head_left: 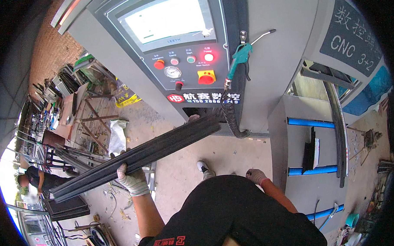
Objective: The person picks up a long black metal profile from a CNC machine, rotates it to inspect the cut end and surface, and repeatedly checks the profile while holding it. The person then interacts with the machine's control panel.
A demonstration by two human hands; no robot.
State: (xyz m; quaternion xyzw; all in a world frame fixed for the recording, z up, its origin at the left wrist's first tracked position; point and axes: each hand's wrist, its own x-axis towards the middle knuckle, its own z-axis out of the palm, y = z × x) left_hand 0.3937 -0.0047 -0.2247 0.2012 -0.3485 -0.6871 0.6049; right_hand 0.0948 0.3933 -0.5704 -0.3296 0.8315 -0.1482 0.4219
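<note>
My left hand, in a pale work glove, is wrapped around a long dark ribbed window-frame profile and holds it up at a slant. One end points to the lower left; the other reaches up in front of the machine's control cabinet. My right hand, gloved too, is low beside my body with its fingers curled in and nothing visible in it. A grey control panel with a lit screen, buttons and a red-yellow rotary switch stands ahead. A green air blow gun hangs beside it.
To the right is a grey machine bed with blue rollers and a dark profile. A coiled black hose hangs from the blow gun. At left, a person stands near stacked profiles and a wooden rack.
</note>
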